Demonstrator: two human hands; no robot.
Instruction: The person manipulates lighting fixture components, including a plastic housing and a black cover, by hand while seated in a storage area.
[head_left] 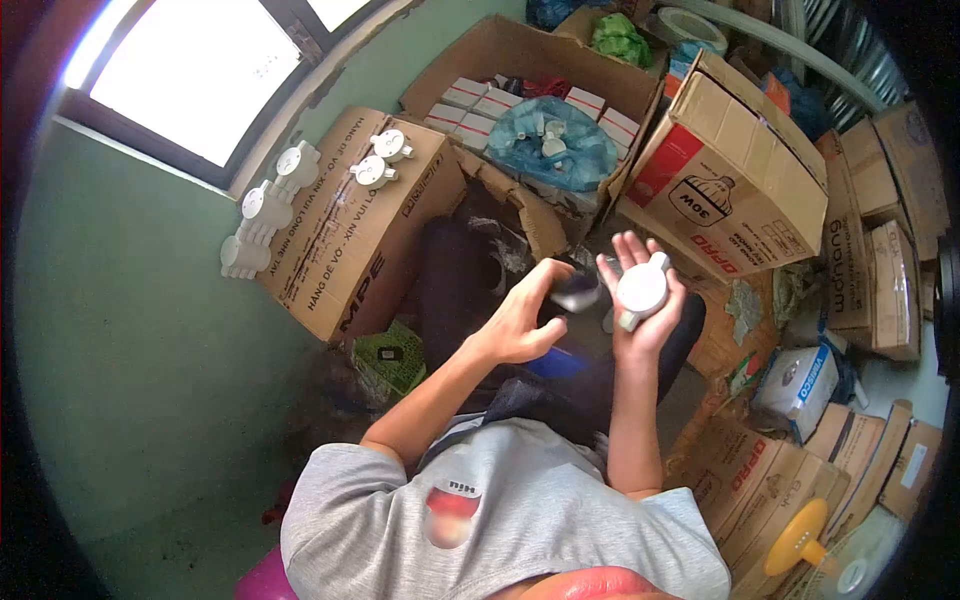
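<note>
On the raised palm of my right hand (645, 325) lies a white round junction box (642, 289) with short pipe stubs at opposite ends. My right thumb bends along its edge, and the other fingers stretch out behind it. To its left, my left hand (520, 318) has its back turned up and its fingers curved. A small dark and grey object (577, 296), smeared by motion, is at the left fingertips; its kind cannot be made out. More white junction boxes (375, 172) rest on a cardboard carton (370, 225) at the left, some stacked along its wall side.
An open carton (425, 85) ahead contains small white boxes and a blue plastic bag (553, 143) of white pieces. Right of it stands a lamp carton (730, 170). Several cartons line the right side, near a yellow fan-like item (797, 537). A green basket (390, 357) lies at left.
</note>
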